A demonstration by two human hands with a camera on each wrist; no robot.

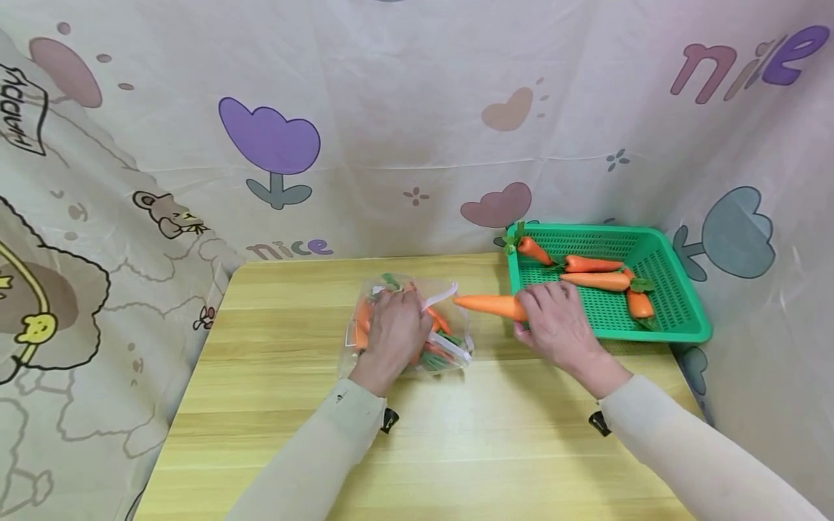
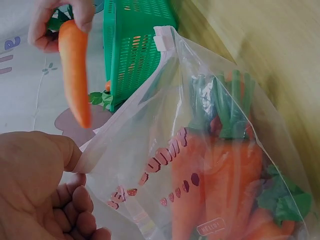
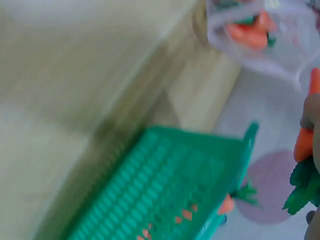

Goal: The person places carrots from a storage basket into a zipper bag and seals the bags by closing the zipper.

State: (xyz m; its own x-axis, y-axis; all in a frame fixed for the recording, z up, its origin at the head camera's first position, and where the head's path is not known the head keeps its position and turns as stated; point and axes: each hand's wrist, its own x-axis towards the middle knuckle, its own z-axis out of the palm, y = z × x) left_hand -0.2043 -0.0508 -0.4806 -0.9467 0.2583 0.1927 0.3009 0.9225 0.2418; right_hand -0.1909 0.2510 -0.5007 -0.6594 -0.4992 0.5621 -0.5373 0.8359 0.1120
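My left hand (image 1: 399, 329) pinches the upper edge of a clear zip bag (image 2: 135, 165), thumb on one side and curled fingers beneath. Inside the bag lie several carrots (image 2: 232, 180) with green tops, seen through the printed plastic. My right hand (image 1: 554, 318) grips one carrot (image 1: 489, 305) near its leafy end, its tip pointing left toward the bag's opening. In the left wrist view that carrot (image 2: 75, 75) hangs tip down, apart from the bag. The right wrist view is blurred and catches only part of the hand and carrot (image 3: 303, 145).
A green plastic basket (image 1: 691, 318) stands at the table's back right, holding several carrots (image 1: 594, 281). One carrot's leafy top (image 1: 515, 237) pokes over its left rim. The wooden table (image 1: 274, 405) meets a patterned curtain (image 1: 404, 130) behind and at both sides.
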